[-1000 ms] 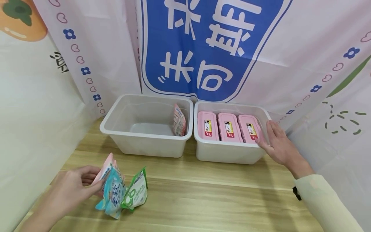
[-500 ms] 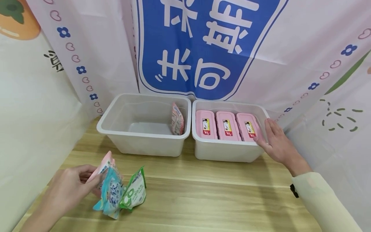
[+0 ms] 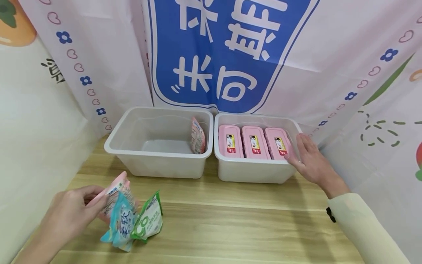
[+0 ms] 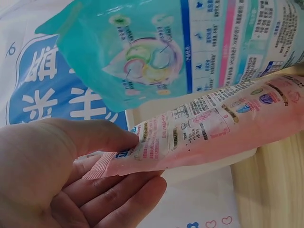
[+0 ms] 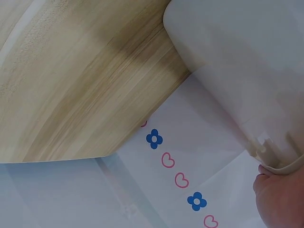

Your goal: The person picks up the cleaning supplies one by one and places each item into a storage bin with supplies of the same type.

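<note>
My left hand (image 3: 70, 209) pinches the sealed edge of a pink laundry-detergent-style pouch (image 4: 204, 133) between thumb and fingers, at the table's front left. Just in front of it stands a light-blue pouch (image 3: 122, 223), overlapping the pink one in the head view. A green and white pouch (image 3: 150, 219) leans close beside the blue one. My right hand (image 3: 311, 163) rests with extended fingers on the right corner of a grey-white bin (image 3: 252, 172), thumb over its front rim. Inside that bin stand pink lidded boxes (image 3: 256, 142), three in a row.
A second grey-white bin (image 3: 158, 165) stands directly left of the first, with one pink pouch (image 3: 197, 137) upright against its right wall. Printed cloth (image 3: 125, 55) hangs behind and at both sides. Wood-grain tabletop (image 3: 230, 220) lies in front of the bins.
The head view has shifted slightly, so the scene sits further left. The pink pouch in my left hand has turned a little, showing more of its printed face. My right hand stays on the bin.
</note>
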A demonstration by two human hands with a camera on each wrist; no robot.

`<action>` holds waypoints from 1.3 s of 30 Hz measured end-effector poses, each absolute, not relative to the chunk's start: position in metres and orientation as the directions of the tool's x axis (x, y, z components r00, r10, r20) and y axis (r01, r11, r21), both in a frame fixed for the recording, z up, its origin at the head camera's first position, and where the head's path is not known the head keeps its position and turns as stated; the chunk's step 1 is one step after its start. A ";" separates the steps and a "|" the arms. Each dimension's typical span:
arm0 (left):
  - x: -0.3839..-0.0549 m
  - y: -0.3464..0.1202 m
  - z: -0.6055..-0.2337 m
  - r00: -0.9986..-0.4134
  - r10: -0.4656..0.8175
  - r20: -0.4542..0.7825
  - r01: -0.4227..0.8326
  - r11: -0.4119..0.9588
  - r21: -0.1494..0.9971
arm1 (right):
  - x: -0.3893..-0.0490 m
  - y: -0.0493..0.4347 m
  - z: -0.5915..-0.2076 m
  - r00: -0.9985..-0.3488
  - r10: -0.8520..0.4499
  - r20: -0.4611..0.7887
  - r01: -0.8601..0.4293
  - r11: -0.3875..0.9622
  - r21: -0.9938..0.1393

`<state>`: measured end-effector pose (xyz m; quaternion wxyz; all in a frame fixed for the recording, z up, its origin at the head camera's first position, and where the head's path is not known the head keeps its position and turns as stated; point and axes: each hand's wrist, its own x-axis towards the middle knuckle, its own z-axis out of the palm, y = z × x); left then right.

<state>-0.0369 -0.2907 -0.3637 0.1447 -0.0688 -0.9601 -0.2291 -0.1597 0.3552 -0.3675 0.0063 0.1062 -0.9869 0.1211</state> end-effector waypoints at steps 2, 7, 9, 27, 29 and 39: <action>-0.038 -0.293 -0.362 -0.941 0.068 0.330 0.206 0.891 0.404 | -0.161 0.354 -0.367 -0.977 -0.211 0.043 -0.215 0.947 -0.241; -0.043 -0.296 -0.358 -0.920 0.099 0.379 0.255 0.885 0.389 | -0.162 0.354 -0.367 -0.977 -0.208 0.036 -0.211 0.951 -0.226; -0.047 -0.297 -0.355 -0.912 0.111 0.395 0.273 0.883 0.382 | -0.160 0.354 -0.368 -0.980 -0.200 0.022 -0.200 0.954 -0.225; -0.061 -0.310 -0.317 -0.883 0.150 0.444 0.318 0.887 0.334 | -0.158 0.353 -0.368 -0.975 -0.220 0.037 -0.223 0.947 -0.230; -0.063 -0.312 -0.312 -0.881 0.153 0.448 0.321 0.889 0.327 | -0.158 0.352 -0.369 -0.974 -0.221 0.040 -0.224 0.948 -0.227; -0.078 -0.318 -0.283 -0.894 0.152 0.421 0.302 0.899 0.318 | -0.159 0.353 -0.367 -0.973 -0.226 0.033 -0.228 0.946 -0.230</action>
